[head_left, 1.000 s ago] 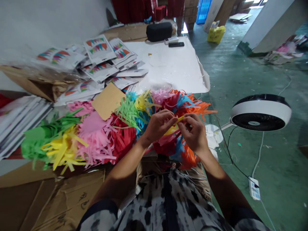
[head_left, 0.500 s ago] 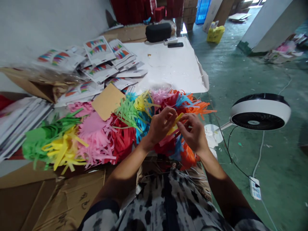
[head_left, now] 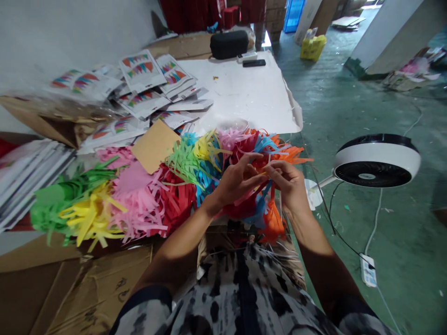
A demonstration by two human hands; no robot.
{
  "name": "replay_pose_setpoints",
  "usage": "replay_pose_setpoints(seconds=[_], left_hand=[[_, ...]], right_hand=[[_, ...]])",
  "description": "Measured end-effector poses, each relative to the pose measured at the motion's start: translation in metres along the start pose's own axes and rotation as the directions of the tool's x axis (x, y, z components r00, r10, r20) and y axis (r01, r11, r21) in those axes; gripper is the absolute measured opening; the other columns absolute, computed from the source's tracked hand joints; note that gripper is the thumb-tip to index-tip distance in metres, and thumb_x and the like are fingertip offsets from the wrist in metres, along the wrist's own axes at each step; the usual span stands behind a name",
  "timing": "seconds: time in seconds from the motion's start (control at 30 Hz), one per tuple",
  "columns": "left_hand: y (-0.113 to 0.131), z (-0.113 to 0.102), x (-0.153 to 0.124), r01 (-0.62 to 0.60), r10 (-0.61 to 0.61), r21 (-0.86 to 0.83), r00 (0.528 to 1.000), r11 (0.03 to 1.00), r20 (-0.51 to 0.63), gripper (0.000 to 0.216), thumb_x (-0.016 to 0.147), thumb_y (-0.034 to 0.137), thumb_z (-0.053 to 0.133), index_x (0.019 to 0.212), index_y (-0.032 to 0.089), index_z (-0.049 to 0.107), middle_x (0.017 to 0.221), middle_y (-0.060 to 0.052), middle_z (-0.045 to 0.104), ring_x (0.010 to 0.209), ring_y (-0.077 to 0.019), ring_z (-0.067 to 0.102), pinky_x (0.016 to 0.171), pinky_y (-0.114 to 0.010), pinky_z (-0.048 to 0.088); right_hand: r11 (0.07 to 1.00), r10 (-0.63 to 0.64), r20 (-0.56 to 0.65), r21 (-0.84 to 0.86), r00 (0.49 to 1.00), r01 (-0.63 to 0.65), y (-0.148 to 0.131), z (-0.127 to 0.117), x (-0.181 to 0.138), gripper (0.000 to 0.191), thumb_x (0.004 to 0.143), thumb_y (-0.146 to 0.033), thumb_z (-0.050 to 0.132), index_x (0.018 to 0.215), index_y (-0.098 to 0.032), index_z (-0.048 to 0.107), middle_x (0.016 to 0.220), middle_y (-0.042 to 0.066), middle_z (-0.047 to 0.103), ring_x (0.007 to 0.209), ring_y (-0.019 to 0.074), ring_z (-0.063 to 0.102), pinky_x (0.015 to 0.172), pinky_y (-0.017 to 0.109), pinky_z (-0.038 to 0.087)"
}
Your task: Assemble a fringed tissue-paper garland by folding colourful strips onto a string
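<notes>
My left hand [head_left: 235, 184] and my right hand [head_left: 287, 181] meet above a row of paper tassels on the near part of the table. Their fingertips pinch a thin yellow paper strip [head_left: 263, 174], mostly hidden by the fingers. Beneath and beside them lie red, blue and orange tassels [head_left: 273, 221], with fringes hanging toward my lap. Left of my left hand are light green fringe [head_left: 183, 158], red fringe [head_left: 178, 200], pink fringe [head_left: 138, 200], yellow fringe [head_left: 91, 216] and dark green fringe [head_left: 57, 204]. A tan paper sheet [head_left: 155, 145] rests among them.
Packets with printed bunting [head_left: 143, 70] are piled at the back left, near an open carton [head_left: 63, 125]. A black case [head_left: 229, 44] stands on the white table cover [head_left: 251, 88]. To the right are a fan [head_left: 377, 160] and a power strip [head_left: 368, 270] on the floor.
My right hand has shifted slightly right and turned inward. The yellow paper, broader before, now shows only as a thin sliver between my fingertips. My left fingers have stretched further right.
</notes>
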State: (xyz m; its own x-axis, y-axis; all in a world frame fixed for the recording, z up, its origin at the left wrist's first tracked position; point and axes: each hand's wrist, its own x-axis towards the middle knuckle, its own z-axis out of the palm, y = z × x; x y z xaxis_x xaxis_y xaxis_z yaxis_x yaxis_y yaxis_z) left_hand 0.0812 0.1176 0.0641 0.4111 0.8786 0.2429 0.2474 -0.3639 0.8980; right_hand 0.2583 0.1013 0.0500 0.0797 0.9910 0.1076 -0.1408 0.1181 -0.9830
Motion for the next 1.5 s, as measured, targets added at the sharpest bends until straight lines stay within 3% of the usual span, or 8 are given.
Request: replay_pose_setpoints(seconds=[0.13,0.33,0.67,0.9,1.03,1.2,1.33,1.5], left_hand=[[-0.012,-0.003,-0.006,0.04,-0.032,-0.064,0.992,0.997,0.124,0.038,0.096,0.053,0.07,0.092,0.016,0.077,0.072,0.001,0.064,0.062,-0.0106,0.052,0.058,-0.025,0.037],[-0.004,-0.008,-0.016,0.027,-0.035,0.066,0.992,0.997,0.125,0.041,0.094,0.054,0.071,0.075,0.018,0.074,0.064,0.002,0.056,0.062,-0.012,0.049,0.058,-0.026,0.037],[0.002,-0.033,-0.066,0.068,-0.064,0.317,0.998,0.946,-0.024,0.022,0.094,0.043,0.076,0.094,0.022,0.082,0.085,-0.004,0.075,0.087,-0.0199,0.064,0.079,-0.031,0.047],[0.008,-0.094,-0.093,0.106,-0.116,0.391,0.993,0.914,0.001,0.023,0.097,0.044,0.072,0.094,0.023,0.081,0.095,-0.004,0.079,0.093,-0.0208,0.069,0.085,-0.034,0.05],[-0.013,-0.122,-0.076,-0.033,0.131,0.698,0.987,0.716,-0.088,0.02,0.1,0.033,0.068,0.115,0.025,0.079,0.109,-0.008,0.077,0.104,-0.0255,0.066,0.093,-0.041,0.048],[-0.044,-0.126,-0.059,-0.075,0.149,0.908,0.989,0.412,0.014,0.02,0.099,0.023,0.065,0.11,0.026,0.081,0.105,-0.01,0.076,0.097,-0.0279,0.064,0.081,-0.041,0.044],[-0.04,-0.139,-0.052,-0.044,0.334,0.821,0.925,0.569,-0.182,0.012,0.097,0.032,0.072,0.102,0.029,0.082,0.098,-0.006,0.078,0.095,-0.0246,0.065,0.085,-0.04,0.045],[-0.018,-0.174,-0.036,-0.135,0.388,0.418,0.688,0.898,-0.613,0.017,0.079,0.033,0.09,0.077,0.022,0.078,0.083,-0.002,0.076,0.083,-0.0193,0.069,0.079,-0.034,0.05]], right_hand=[[0.996,0.038,-0.067,0.083,0.997,-0.032,-0.005,-0.004,0.001,0.02,0.082,-0.043,0.082,0.085,-0.025,0.074,0.071,-0.003,0.06,0.058,0.0111,0.043,0.052,0.026,0.029],[0.99,0.016,-0.09,0.143,0.996,-0.003,-0.006,-0.001,-0.002,0.023,0.083,-0.043,0.084,0.084,-0.023,0.073,0.068,-0.003,0.06,0.056,0.0103,0.039,0.052,0.026,0.028],[0.971,-0.1,-0.285,0.179,0.953,0.156,-0.005,-0.005,0.003,0.025,0.082,-0.04,0.087,0.084,-0.02,0.073,0.073,-0.003,0.066,0.062,0.0105,0.052,0.058,0.024,0.037],[0.97,-0.104,-0.27,0.187,0.957,0.158,-0.002,-0.007,0.005,0.022,0.081,-0.037,0.088,0.084,-0.021,0.074,0.07,-0.004,0.065,0.06,0.0097,0.05,0.058,0.024,0.034],[0.982,-0.092,-0.224,0.142,0.97,0.126,-0.004,0.001,0.001,0.025,0.082,-0.04,0.087,0.083,-0.02,0.073,0.066,-0.004,0.062,0.055,0.0089,0.042,0.053,0.026,0.027],[0.988,-0.081,-0.212,0.114,0.974,0.107,-0.007,0.004,-0.004,0.026,0.081,-0.042,0.087,0.083,-0.019,0.073,0.067,-0.003,0.064,0.057,0.01,0.047,0.055,0.026,0.031],[0.99,-0.081,-0.202,0.097,0.976,0.102,-0.006,0.001,-0.005,0.024,0.083,-0.041,0.085,0.085,-0.02,0.073,0.069,-0.002,0.065,0.061,0.0112,0.052,0.058,0.025,0.037],[0.987,-0.068,-0.176,0.131,0.982,0.092,-0.004,0.002,-0.006,0.025,0.083,-0.04,0.086,0.083,-0.02,0.073,0.069,-0.003,0.064,0.06,0.0108,0.052,0.058,0.024,0.039]])
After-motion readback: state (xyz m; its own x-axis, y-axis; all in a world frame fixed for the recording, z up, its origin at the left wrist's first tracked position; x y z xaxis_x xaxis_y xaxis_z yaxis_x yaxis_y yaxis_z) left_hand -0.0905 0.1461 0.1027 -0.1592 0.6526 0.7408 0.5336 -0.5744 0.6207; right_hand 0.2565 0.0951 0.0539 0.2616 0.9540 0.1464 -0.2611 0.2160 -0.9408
